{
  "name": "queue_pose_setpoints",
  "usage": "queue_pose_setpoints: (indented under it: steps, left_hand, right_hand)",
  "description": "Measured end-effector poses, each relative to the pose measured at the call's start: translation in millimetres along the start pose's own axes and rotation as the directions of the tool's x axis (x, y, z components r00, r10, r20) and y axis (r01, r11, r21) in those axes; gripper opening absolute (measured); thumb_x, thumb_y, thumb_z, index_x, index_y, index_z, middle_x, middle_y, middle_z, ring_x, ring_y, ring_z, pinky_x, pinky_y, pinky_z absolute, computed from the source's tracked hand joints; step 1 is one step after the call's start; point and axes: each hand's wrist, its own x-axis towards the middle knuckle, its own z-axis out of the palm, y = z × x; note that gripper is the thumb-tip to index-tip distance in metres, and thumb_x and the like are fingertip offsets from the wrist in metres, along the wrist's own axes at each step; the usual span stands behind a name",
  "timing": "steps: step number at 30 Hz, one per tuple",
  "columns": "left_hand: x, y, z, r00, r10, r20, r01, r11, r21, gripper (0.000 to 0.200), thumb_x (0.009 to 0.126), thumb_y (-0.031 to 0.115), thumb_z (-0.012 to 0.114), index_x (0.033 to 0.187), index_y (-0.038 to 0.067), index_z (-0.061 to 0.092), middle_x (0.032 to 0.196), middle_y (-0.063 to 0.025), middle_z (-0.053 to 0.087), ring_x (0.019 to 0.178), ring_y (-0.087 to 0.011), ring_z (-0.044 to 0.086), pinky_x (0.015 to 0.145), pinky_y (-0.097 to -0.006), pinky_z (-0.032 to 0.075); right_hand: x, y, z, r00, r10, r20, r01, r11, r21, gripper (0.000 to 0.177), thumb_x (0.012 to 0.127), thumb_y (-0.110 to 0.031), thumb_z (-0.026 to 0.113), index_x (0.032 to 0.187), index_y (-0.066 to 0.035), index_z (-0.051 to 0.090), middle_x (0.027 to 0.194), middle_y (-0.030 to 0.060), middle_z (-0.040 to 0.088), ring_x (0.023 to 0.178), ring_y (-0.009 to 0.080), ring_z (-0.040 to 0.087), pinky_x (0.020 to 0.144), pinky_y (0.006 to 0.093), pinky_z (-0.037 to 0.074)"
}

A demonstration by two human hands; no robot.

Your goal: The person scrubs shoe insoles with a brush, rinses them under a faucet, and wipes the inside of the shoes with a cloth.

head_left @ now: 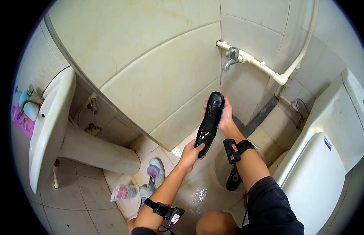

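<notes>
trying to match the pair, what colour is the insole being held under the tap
The insole is black, wet and shiny, best seen in the head view.

Black insole (210, 124) in both hands (192, 155) — wet; under the tap (231, 58).

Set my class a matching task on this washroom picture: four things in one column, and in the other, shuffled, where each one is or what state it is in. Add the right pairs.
Things
1. Insole between the left hand and right hand
2. Metal tap
3. Toilet lid
4. Pink-and-white packet

Places and states
A. Lying beside the shoes
B. Black and shiny with water
C. Closed
D. Fitted to the cream pipe on the wall

Right pairs: 1-B, 2-D, 3-C, 4-A
</notes>
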Motion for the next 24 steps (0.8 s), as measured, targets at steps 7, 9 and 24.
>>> queue_pose_setpoints:
  steps: [7,9,24]
  left_hand:
    - [-12.1,-20.0,-14.3,0.998,-0.061,-0.022,0.061,0.998,0.012,0.016,0.095,0.016,0.054,0.105,0.005,0.056,0.086,-0.0047,0.062,0.072,-0.014,0.061,0.06,-0.0273,0.047]
    - [-14.4,-25.9,-17.2,0.996,-0.082,-0.03,0.077,0.987,-0.139,0.018,0.096,0.015,0.05,0.105,0.002,0.058,0.092,-0.0076,0.064,0.077,-0.0146,0.062,0.07,-0.0274,0.051]
    - [-22.7,-50.2,-11.2,0.999,0.016,-0.034,-0.02,0.994,-0.103,0.022,0.098,0.015,0.046,0.108,0.001,0.059,0.094,-0.0051,0.063,0.08,-0.0143,0.062,0.077,-0.0277,0.051]
  right_hand:
    - [-13.4,9.5,6.3,0.997,-0.054,-0.053,0.06,0.991,0.122,0.052,0.095,-0.05,0.034,0.118,-0.009,0.053,0.114,0.0123,0.061,0.088,0.032,0.061,0.078,0.0499,0.052]
    - [-9.4,7.4,-3.3,0.997,-0.057,-0.049,0.062,0.993,0.105,0.049,0.095,-0.051,0.035,0.118,-0.012,0.054,0.11,0.0115,0.062,0.085,0.0308,0.061,0.075,0.0496,0.052]
    - [5.9,9.4,3.7,0.905,-0.202,-0.374,0.136,0.971,-0.195,0.058,0.087,-0.073,0.035,0.078,-0.017,0.043,0.055,-0.0043,0.031,0.04,0.0104,0.027,0.039,0.0274,0.022]
